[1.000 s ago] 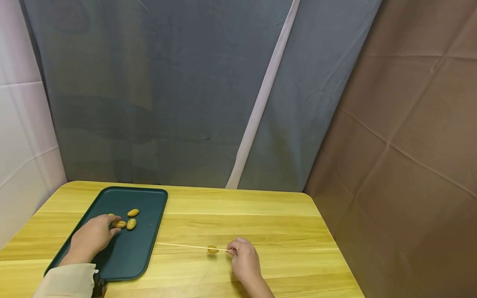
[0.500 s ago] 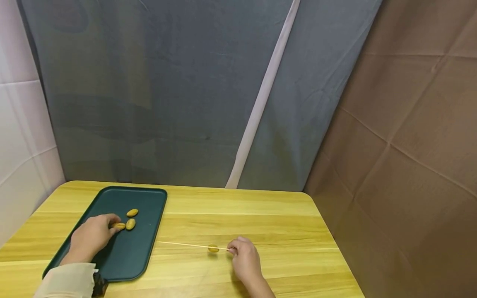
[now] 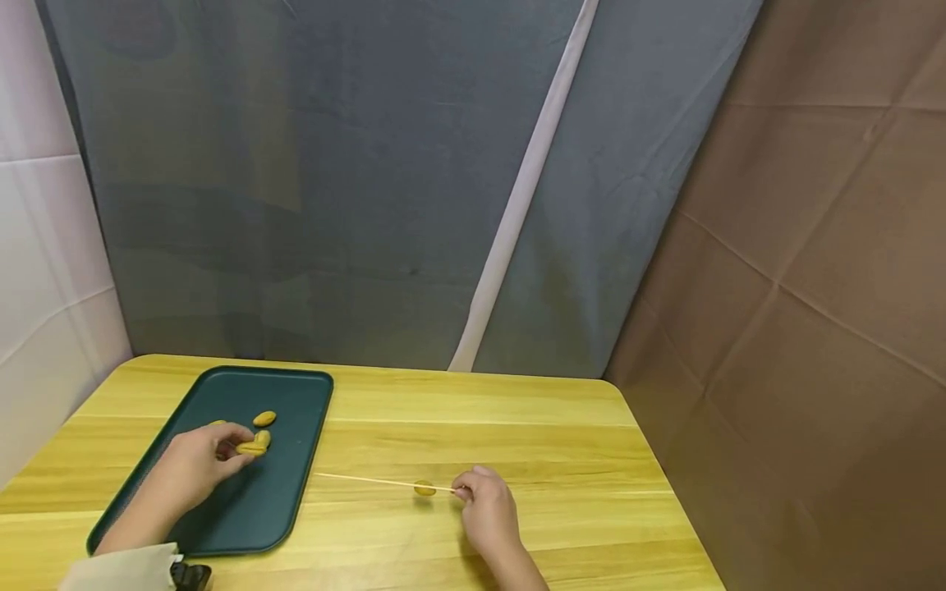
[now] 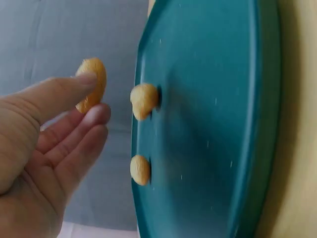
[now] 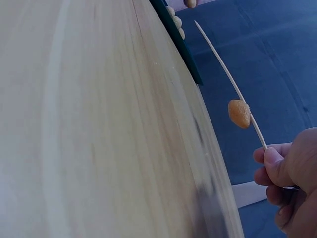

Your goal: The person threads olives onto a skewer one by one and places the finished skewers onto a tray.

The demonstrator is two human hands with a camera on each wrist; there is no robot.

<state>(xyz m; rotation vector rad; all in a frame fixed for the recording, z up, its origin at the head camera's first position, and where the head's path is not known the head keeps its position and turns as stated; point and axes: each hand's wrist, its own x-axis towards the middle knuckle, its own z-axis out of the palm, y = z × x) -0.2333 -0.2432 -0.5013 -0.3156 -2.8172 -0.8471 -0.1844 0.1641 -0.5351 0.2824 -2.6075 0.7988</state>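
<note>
Between thumb and fingers, my left hand (image 3: pixel 194 468) pinches a golden-brown oval food piece (image 4: pixel 101 82), raised above the dark green tray (image 3: pixel 251 525). More such pieces lie on the tray: one (image 3: pixel 264 419) farther back, others (image 4: pixel 144 99) near the hand, partly hidden in the head view. My right hand (image 3: pixel 489 510) grips the end of a thin wooden skewer (image 5: pixel 218 55) and holds it over the table, its pointed tip toward the tray. One oval piece (image 5: pixel 238 114) is threaded on the skewer, not far from the right fingers.
The tray stands on the left of a light wooden table (image 3: pixel 591 460). Grey cloth (image 3: pixel 355 205) hangs behind the table, with brown cloth (image 3: pixel 813 246) on the right and white cloth (image 3: pixel 52 246) on the left.
My left hand has taken hold of an oval piece on the tray, lifted it and moved slightly right. The right hand and skewer stay nearly still.
</note>
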